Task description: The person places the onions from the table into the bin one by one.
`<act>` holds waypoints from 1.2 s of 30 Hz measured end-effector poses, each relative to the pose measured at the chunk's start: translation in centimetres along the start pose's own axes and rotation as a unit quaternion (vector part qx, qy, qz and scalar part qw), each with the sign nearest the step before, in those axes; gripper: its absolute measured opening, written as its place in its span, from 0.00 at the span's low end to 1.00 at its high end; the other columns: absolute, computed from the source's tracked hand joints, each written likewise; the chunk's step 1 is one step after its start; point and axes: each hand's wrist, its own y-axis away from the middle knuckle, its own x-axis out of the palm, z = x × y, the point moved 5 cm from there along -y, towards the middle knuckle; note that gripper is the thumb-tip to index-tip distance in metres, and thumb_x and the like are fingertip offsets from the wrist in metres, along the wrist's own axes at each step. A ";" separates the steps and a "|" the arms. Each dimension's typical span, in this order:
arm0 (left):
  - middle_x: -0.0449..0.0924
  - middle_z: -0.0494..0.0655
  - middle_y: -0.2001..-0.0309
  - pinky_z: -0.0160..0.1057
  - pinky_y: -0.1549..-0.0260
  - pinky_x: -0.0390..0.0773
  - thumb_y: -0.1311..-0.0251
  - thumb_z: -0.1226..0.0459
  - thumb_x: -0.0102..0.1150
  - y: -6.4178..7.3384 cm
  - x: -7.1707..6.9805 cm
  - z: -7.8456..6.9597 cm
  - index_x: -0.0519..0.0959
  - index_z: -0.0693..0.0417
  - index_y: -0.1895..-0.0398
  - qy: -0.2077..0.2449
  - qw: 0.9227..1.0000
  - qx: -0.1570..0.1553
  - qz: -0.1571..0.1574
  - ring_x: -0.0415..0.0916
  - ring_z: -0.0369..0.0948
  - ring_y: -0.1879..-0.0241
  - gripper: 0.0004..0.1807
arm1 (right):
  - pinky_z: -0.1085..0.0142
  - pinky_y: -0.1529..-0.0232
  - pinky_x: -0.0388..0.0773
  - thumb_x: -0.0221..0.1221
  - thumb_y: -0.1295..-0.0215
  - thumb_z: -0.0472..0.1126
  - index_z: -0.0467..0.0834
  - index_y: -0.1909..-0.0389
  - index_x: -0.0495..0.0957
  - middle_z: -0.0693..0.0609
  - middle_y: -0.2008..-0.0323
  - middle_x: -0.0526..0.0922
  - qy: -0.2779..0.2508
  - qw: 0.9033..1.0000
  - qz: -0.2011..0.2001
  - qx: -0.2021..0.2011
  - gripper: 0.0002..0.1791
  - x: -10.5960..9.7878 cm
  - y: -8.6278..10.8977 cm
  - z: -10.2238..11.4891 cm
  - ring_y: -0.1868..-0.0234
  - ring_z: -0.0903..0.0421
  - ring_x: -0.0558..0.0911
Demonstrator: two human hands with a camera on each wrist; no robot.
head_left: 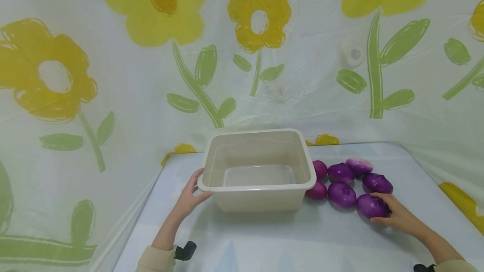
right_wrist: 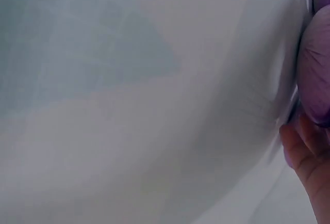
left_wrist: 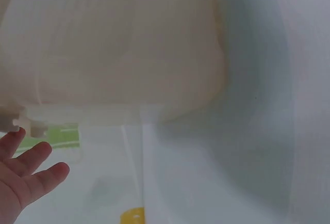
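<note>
A cream plastic basin (head_left: 257, 200) stands on the table, with nothing visible inside it. My left hand (head_left: 190, 195) is at its left front corner, thumb and fingers spread by the rim; the left wrist view shows those fingers (left_wrist: 46, 180) loosely extended beside the basin's wall (left_wrist: 113, 53). On the right, my right hand (head_left: 397, 215) grips the nearest purple onion (head_left: 370, 207), fingers over its top and thumb at its near side. In the right wrist view, the fingers (right_wrist: 304, 157) lie against that onion (right_wrist: 315, 64), which is cut off by the frame's edge.
Several more purple onions (head_left: 342, 195) cluster between the basin and my right hand, among them a paler one (head_left: 359, 166) at the back. Two smaller magenta round ones (head_left: 316, 191) sit against the basin's right side. A flowered curtain (head_left: 302, 74) hangs behind the pale table (head_left: 264, 238).
</note>
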 end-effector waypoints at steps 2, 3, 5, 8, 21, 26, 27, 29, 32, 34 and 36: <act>0.50 0.57 0.30 0.58 0.40 0.60 0.47 0.59 0.61 -0.2 0.1 0.1 0.51 0.52 0.31 0.001 1.000 -0.012 0.001 0.53 0.58 0.35 0.42 | 0.33 0.58 0.67 0.68 0.53 0.39 0.29 0.43 0.59 0.26 0.48 0.61 -0.012 1.000 0.012 0.011 0.39 0.2 -0.1 -0.1 0.50 0.25 0.65; 0.50 0.58 0.30 0.58 0.42 0.62 0.47 0.58 0.61 -0.2 0.2 0.1 0.51 0.51 0.31 0.000 1.000 -0.018 0.001 0.54 0.59 0.35 0.42 | 0.33 0.58 0.66 0.68 0.54 0.39 0.29 0.43 0.58 0.25 0.48 0.61 -0.014 1.000 0.016 0.014 0.40 0.3 -0.1 -0.2 0.49 0.25 0.65; 0.48 0.57 0.30 0.59 0.44 0.65 0.46 0.57 0.61 -0.3 0.3 0.1 0.51 0.50 0.31 0.002 0.999 -0.033 0.001 0.54 0.60 0.36 0.41 | 0.32 0.58 0.66 0.68 0.54 0.39 0.30 0.42 0.58 0.25 0.47 0.60 -0.012 1.000 0.020 0.017 0.41 0.5 -0.2 -0.2 0.49 0.24 0.64; 0.47 0.58 0.30 0.61 0.46 0.67 0.45 0.56 0.59 -0.4 0.4 0.0 0.52 0.50 0.32 0.009 0.999 -0.044 0.001 0.53 0.63 0.36 0.40 | 0.33 0.58 0.66 0.68 0.54 0.40 0.30 0.42 0.57 0.24 0.46 0.60 -0.013 0.999 0.026 0.025 0.42 0.7 -0.3 -0.2 0.49 0.23 0.64; 0.47 0.59 0.30 0.61 0.45 0.65 0.45 0.61 0.59 -0.2 0.4 0.0 0.52 0.51 0.32 0.040 0.999 -0.029 -0.002 0.51 0.61 0.34 0.39 | 0.40 0.61 0.72 0.67 0.53 0.41 0.32 0.43 0.58 0.24 0.47 0.63 0.014 1.000 0.018 0.007 0.40 -1.8 -1.6 1.5 0.52 0.28 0.69; 0.47 0.58 0.30 0.58 0.46 0.68 0.45 0.61 0.59 -0.4 0.4 0.0 0.52 0.51 0.32 0.048 0.998 -0.030 0.000 0.53 0.59 0.35 0.39 | 0.48 0.63 0.75 0.66 0.50 0.43 0.32 0.40 0.56 0.27 0.47 0.64 0.026 0.999 0.024 0.002 0.40 -3.7 -3.2 2.6 0.52 0.32 0.70; 0.47 0.57 0.30 0.57 0.46 0.68 0.45 0.61 0.60 -0.4 0.5 0.0 0.52 0.51 0.32 0.049 0.998 -0.030 0.001 0.53 0.59 0.35 0.39 | 0.48 0.62 0.75 0.66 0.50 0.43 0.32 0.40 0.56 0.27 0.47 0.64 0.026 0.999 0.026 0.004 0.41 -4.1 -3.6 2.9 0.52 0.32 0.70; 0.46 0.57 0.29 0.57 0.46 0.68 0.45 0.62 0.60 -0.5 0.5 0.0 0.52 0.51 0.32 0.051 0.998 -0.029 0.002 0.53 0.58 0.34 0.39 | 0.47 0.61 0.75 0.65 0.49 0.45 0.32 0.39 0.54 0.27 0.46 0.64 0.034 0.999 0.034 0.012 0.42 -4.7 -4.6 3.5 0.51 0.31 0.70; 0.45 0.56 0.29 0.59 0.43 0.64 0.45 0.61 0.60 -0.6 0.5 0.1 0.52 0.50 0.32 0.049 0.998 -0.027 0.002 0.49 0.57 0.33 0.40 | 0.40 0.59 0.73 0.64 0.47 0.46 0.31 0.38 0.52 0.25 0.46 0.63 0.034 0.998 0.049 0.015 0.43 -5.7 -6.2 4.8 0.50 0.29 0.68; 0.44 0.56 0.29 0.60 0.42 0.61 0.45 0.61 0.60 -0.7 0.6 0.1 0.51 0.50 0.31 0.048 0.999 -0.026 0.001 0.46 0.56 0.32 0.40 | 0.39 0.59 0.73 0.63 0.47 0.47 0.32 0.38 0.51 0.25 0.46 0.63 0.040 0.998 0.054 0.014 0.43 -6.3 -7.3 5.8 0.50 0.30 0.69; 0.43 0.56 0.28 0.61 0.41 0.59 0.45 0.61 0.60 -0.8 0.6 0.1 0.51 0.50 0.31 0.047 0.999 -0.024 0.002 0.44 0.56 0.31 0.40 | 0.38 0.58 0.72 0.63 0.46 0.47 0.33 0.37 0.50 0.26 0.46 0.63 0.041 0.997 0.059 0.008 0.44 -6.9 -8.4 6.9 0.50 0.30 0.69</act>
